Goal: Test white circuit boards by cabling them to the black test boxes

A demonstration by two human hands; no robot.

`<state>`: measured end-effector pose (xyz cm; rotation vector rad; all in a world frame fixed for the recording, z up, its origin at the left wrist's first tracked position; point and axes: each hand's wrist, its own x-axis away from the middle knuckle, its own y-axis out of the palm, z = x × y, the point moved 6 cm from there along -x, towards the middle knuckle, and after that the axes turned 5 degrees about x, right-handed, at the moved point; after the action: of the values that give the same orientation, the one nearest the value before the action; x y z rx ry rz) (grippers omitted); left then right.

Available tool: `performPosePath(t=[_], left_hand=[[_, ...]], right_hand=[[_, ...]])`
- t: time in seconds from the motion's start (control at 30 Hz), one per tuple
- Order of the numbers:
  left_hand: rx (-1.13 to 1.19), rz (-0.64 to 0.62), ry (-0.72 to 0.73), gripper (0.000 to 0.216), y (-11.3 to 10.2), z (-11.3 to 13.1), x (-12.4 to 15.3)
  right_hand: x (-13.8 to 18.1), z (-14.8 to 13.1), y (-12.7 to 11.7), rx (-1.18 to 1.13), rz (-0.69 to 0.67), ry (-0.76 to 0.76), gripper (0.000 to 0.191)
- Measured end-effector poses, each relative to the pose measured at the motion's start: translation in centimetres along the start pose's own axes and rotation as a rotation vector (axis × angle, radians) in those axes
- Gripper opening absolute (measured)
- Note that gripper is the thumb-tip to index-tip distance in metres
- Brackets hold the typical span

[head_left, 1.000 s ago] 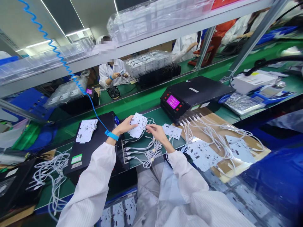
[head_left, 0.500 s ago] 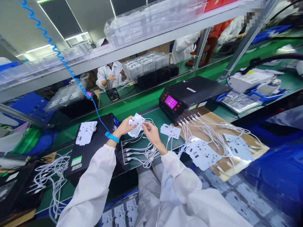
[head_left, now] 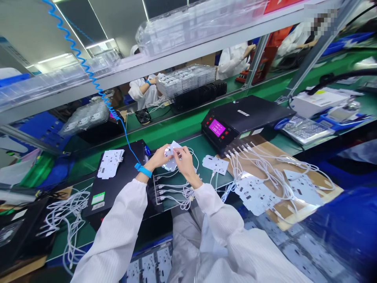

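Note:
My left hand [head_left: 160, 157], with a blue wrist strap [head_left: 143, 170], grips a white circuit board [head_left: 170, 166] above the bench by its left side. My right hand [head_left: 184, 160] is closed over the board's face, fingertips pinched close to the left thumb. What lies between those fingertips is hidden. White cables [head_left: 173, 188] run below the hands from a row of ports on a black box [head_left: 129, 198]. Another white board [head_left: 215, 164] rests just right of my right hand, with cable plugs at its lower edge.
One more board [head_left: 110, 164] lies on the left black box. A black tester with a pink screen [head_left: 217, 127] stands to the right, its cables crossing cardboard [head_left: 265, 153] and further boards [head_left: 256, 193]. A metal shelf rail [head_left: 188, 59] spans overhead. A coiled blue cord [head_left: 97, 84] hangs at left.
My right hand has moved left from the board's right edge, over its face and close to my left thumb. The left hand keeps its hold. The whole view has shifted slightly.

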<state>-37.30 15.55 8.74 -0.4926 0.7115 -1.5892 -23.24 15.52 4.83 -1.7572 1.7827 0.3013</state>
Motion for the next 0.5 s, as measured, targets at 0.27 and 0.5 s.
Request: performPosePath(t=[0.27,0.5], left_hand=[[-0.028,-0.008,-0.011,0.037,0.1,0.2,0.2],[-0.054,-0.02,-0.011,0.035,0.3,0.3,0.2]], right_hand=[[0.0,-0.4,1.2,0.09,-0.056,-0.084,0.023],[-0.1,-0.9,1.5,0.24,-0.115,-0.093,0.027]])
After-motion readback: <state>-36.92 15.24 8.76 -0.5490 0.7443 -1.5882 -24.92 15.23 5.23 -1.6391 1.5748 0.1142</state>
